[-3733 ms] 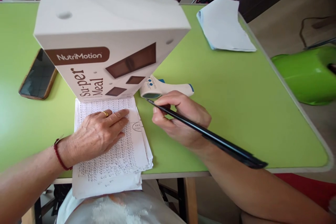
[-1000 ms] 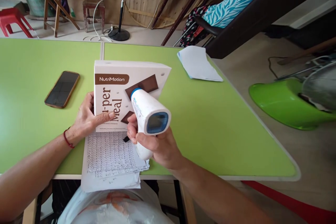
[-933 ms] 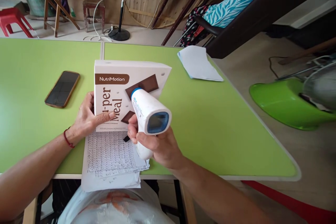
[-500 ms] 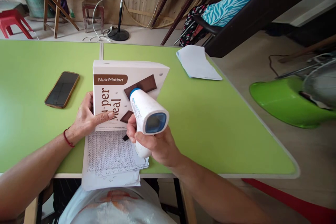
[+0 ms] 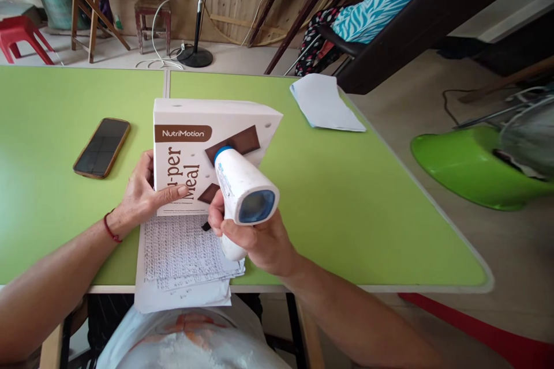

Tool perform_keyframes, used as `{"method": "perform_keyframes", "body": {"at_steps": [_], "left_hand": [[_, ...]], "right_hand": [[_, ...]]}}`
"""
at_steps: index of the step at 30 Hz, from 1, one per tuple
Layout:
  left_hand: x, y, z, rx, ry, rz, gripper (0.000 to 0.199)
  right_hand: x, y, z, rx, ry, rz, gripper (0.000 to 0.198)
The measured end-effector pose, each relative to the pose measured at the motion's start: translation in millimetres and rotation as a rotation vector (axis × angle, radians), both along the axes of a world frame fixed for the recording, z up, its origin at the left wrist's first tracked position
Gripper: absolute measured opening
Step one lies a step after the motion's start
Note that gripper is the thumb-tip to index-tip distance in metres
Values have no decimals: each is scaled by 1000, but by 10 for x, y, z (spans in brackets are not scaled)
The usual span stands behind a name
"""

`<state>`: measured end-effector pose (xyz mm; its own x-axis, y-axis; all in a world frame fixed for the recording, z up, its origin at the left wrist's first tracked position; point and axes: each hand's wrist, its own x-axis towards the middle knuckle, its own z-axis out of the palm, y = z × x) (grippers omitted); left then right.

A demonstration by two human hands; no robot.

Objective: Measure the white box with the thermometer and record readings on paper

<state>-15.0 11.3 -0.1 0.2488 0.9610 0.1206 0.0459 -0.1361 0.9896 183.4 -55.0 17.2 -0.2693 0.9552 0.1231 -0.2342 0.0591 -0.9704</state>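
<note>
My left hand [image 5: 145,190] grips the lower left side of a white and brown NutriMotion box [image 5: 182,155], thumb across its front and the other fingers behind. My right hand [image 5: 255,239] is wrapped round the handle of a white infrared thermometer [image 5: 242,184]. Its blue-ringed nose points at the box's front, over a printed chocolate bar; whether it touches I cannot tell. The blue-framed screen faces me. Below the box lie handwritten papers [image 5: 186,259], overhanging the table's near edge. A small black object [image 5: 206,226] shows beside my right fingers.
On the green table [image 5: 346,213], a phone [image 5: 102,148] lies left of the box and white sheets [image 5: 324,102] lie at the far right. A green plastic seat [image 5: 467,167] stands off the right edge. A person in patterned clothes sits beyond the table.
The box has tilted very slightly. The thermometer's rear has shifted a little, and its screen looks lighter. Both hands keep their hold.
</note>
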Motion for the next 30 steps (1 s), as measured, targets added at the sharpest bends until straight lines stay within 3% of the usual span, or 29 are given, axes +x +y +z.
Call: {"method": "perform_keyframes", "body": {"at_steps": [4, 7, 11, 15, 18, 20, 25, 30], "left_hand": [[-2, 23, -3, 19, -49, 1, 69], [-17, 82, -13, 58, -140, -21, 69], [-39, 197, -34, 167, -199, -49, 73], [-32, 292, -45, 260, -161, -22, 73], [-38, 332, -61, 271, -142, -22, 75], [-54, 345, -77, 262, -119, -17, 77], [-62, 362, -83, 224, -55, -46, 79], [-23, 390, -43, 215, -90, -111, 76]], "right_hand": [[33, 5, -13, -6, -5, 21, 24], [118, 7, 43, 79, -26, -7, 19], [362, 37, 209, 217, -127, -161, 19], [707, 158, 268, 328, -411, -343, 15], [957, 321, 141, 383, -684, -461, 37], [1089, 442, -8, 399, -812, -464, 53], [1250, 653, -384, 400, -1131, -398, 49], [1249, 699, -535, 565, -1260, -305, 44]]}}
